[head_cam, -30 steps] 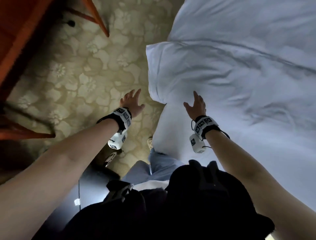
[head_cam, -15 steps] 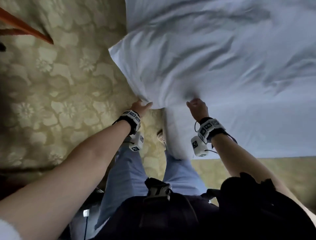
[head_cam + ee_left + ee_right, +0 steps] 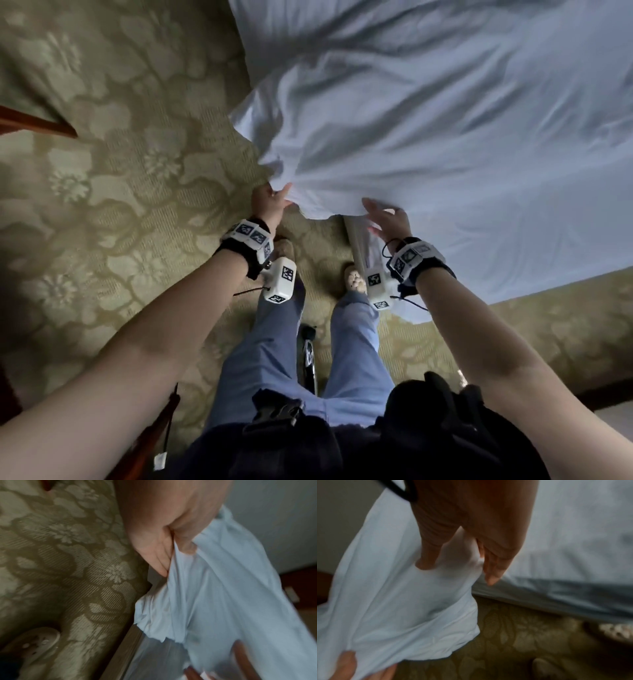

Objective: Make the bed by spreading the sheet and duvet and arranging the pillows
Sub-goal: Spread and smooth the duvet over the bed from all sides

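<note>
A white duvet [image 3: 428, 130] covers the bed and its near corner hangs over the bed's corner in front of me. My left hand [image 3: 270, 202] pinches the bunched corner edge between thumb and fingers; the left wrist view shows this left hand [image 3: 171, 555] with duvet fabric [image 3: 214, 588] gathered in it. My right hand [image 3: 380, 212] holds the same edge a little to the right. In the right wrist view a fold of the duvet [image 3: 402, 588] bulges between the thumb and fingers of that right hand [image 3: 457, 566]. No pillows are in view.
The white sheet [image 3: 359, 240] hangs down the bed's corner just below my hands. Patterned olive carpet [image 3: 137, 171] lies all around, my slippered feet [image 3: 352, 281] close to the bed. A red-brown wooden furniture leg [image 3: 37, 123] juts in at the left edge.
A second ago both hands reached open toward the duvet corner. They have since taken hold of its edge, and the corner is now bunched and pulled toward me.
</note>
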The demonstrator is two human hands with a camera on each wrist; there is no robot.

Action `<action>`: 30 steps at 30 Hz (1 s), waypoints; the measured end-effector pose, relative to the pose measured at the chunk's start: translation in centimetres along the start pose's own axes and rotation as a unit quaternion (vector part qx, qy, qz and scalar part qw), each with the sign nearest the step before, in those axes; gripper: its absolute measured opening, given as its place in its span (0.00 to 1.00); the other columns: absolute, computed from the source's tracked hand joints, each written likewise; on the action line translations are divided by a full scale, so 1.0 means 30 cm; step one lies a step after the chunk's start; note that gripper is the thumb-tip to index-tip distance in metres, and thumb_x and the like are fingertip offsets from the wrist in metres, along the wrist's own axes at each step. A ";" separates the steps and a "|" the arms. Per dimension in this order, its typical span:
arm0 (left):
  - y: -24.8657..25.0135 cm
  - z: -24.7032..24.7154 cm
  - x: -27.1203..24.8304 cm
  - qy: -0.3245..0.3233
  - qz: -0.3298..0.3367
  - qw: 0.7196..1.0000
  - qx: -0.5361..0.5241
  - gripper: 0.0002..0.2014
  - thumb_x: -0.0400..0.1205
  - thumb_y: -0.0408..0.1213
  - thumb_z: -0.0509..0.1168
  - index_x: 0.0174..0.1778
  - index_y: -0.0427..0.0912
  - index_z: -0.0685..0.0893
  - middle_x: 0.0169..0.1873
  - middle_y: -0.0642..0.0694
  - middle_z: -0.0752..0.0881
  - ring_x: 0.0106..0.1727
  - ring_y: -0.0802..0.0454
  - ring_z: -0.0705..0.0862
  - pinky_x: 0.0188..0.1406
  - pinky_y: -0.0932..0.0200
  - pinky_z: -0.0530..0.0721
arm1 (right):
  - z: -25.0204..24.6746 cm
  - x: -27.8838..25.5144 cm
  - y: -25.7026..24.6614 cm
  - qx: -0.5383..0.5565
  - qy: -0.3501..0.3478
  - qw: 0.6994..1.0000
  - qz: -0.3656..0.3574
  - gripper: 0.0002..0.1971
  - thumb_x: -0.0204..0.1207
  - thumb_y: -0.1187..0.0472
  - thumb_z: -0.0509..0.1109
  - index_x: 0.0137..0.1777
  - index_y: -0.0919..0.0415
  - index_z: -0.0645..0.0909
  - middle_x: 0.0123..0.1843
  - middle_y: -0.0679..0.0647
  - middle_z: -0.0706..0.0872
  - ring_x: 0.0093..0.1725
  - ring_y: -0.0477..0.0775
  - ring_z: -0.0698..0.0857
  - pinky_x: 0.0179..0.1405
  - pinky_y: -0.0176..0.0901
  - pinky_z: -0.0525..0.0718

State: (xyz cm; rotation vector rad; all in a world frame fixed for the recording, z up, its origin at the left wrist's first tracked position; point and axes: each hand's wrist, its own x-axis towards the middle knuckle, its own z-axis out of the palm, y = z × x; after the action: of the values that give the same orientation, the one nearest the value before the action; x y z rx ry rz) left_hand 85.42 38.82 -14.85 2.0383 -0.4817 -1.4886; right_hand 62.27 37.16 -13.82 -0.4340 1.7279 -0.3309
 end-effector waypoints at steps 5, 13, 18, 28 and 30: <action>0.127 -0.102 -0.085 -0.124 0.008 0.984 -0.129 0.15 0.85 0.44 0.60 0.58 0.35 0.82 0.56 0.40 0.87 0.59 0.47 0.86 0.57 0.51 0.85 | 0.116 -0.053 -0.063 0.016 0.023 1.000 0.015 0.30 0.63 0.36 0.76 0.55 0.58 0.77 0.40 0.47 0.82 0.44 0.50 0.81 0.35 0.28 0.81; 0.292 -0.151 -0.081 -0.067 0.069 0.990 -0.100 0.20 0.81 0.55 0.63 0.34 0.41 0.73 0.31 0.41 0.70 0.39 0.47 0.75 0.38 0.52 0.83 | 0.153 -0.124 -0.197 0.227 0.005 0.973 -0.049 0.08 0.76 0.58 0.72 0.46 0.63 0.81 0.41 0.53 0.89 0.38 0.49 0.89 0.44 0.42 0.90; 0.296 -0.190 -0.090 -0.061 0.098 0.989 -0.088 0.19 0.82 0.52 0.63 0.30 0.45 0.72 0.27 0.46 0.70 0.29 0.52 0.74 0.26 0.62 0.77 | 0.122 -0.203 -0.326 -0.009 0.084 0.984 -0.159 0.17 0.83 0.58 0.64 0.30 0.57 0.71 0.30 0.49 0.74 0.25 0.41 0.73 0.22 0.28 0.70; 0.278 -0.103 -0.269 -0.287 0.151 0.946 0.017 0.11 0.85 0.33 0.61 0.48 0.28 0.84 0.36 0.38 0.88 0.30 0.50 0.87 0.27 0.59 0.84 | 0.133 -0.317 -0.542 0.238 -0.040 0.967 -0.082 0.11 0.85 0.72 0.48 0.46 0.67 0.71 0.25 0.64 0.87 0.26 0.58 0.90 0.15 0.32 0.69; 0.296 -0.048 -0.280 -0.335 0.131 0.932 0.041 0.17 0.85 0.33 0.60 0.69 0.29 0.75 0.60 0.38 0.84 0.55 0.46 0.87 0.50 0.55 0.87 | 0.119 -0.312 -0.552 0.228 -0.040 0.969 -0.083 0.12 0.84 0.73 0.46 0.48 0.67 0.71 0.24 0.62 0.88 0.25 0.59 0.89 0.15 0.32 0.68</action>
State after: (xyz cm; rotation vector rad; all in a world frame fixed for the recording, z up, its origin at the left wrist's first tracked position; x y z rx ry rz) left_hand 84.46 37.18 -2.69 1.3972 -1.0493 -1.9898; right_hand 69.10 26.84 1.07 -0.2496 1.4819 -0.8006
